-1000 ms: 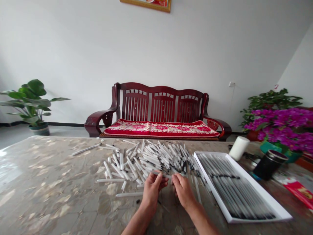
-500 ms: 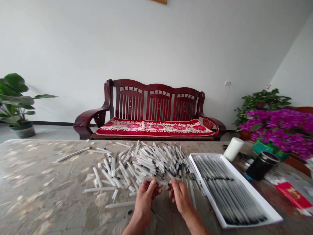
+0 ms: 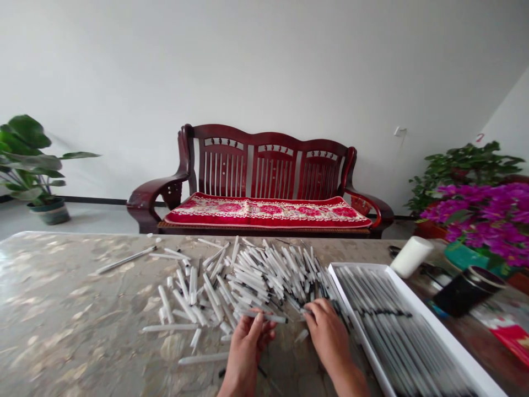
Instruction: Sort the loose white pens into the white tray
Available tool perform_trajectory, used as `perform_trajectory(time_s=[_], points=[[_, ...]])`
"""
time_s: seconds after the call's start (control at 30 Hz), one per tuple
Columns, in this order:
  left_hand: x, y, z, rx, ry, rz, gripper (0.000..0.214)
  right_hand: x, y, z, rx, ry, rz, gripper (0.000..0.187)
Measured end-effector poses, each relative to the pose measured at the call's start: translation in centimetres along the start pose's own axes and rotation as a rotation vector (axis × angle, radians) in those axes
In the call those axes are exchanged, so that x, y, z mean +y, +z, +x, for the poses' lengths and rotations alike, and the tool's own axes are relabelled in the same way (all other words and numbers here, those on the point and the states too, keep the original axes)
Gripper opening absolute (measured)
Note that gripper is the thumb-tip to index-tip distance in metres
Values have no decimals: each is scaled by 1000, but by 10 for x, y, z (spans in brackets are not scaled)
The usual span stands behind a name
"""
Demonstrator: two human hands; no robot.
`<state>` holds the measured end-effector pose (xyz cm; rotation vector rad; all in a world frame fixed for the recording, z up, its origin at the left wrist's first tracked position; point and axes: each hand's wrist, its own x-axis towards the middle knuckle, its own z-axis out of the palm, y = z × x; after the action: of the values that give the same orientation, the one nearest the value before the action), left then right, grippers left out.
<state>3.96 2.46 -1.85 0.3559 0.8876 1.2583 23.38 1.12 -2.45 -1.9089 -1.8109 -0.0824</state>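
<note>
My left hand is closed around a translucent pen barrel, with thumb on top and the dark end pointing right. Beyond it spreads a heap of white pen parts, some with black pieces among them. At the heap's near right edge is my right hand, its fingers bent together at the tips. What they pinch, if anything, is too small to name. Just below those fingertips a small pale translucent piece lies on the table. A long white tube rests left of my left hand.
To the right, a white box holds rows of pens with black ends. Past it stand a white cylinder, a black cup and purple flowers. One separate pen lies far left. A wooden bench is behind the table.
My right hand has moved right, away from the barrel's dark end, to the heap's edge. My left hand still holds the barrel. The view has shifted slightly, with the box now lower right.
</note>
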Motion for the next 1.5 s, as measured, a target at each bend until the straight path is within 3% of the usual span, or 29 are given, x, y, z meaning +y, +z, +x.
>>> perform_trajectory(time_s=[0.2,0.37,0.57,0.77,0.9,1.03,1.17,1.5], points=[[-2,-2,-2,-18,-12,-11,48,5,9,-3,26,3,56,17],[-2,-1,-4,-57,-69,-18,46,5,7,1,134,101,416,31],[-2,3,-7,-156,-195,92,60,-19,-11,5,-49,448,999,39],[7,8,-19,-284,-289,109,75,-39,-11,-3,-129,568,1316,39],[13,8,-17,-281,-363,-4,46,-31,-1,-4,-34,618,1333,30],[16,9,-15,-187,-411,-110,29,-24,5,-2,83,560,1220,28],[18,9,-14,-136,-370,-203,33,-30,7,-4,63,512,1210,28],[14,5,-8,-211,-271,-196,42,-44,5,-7,-53,579,1322,39]])
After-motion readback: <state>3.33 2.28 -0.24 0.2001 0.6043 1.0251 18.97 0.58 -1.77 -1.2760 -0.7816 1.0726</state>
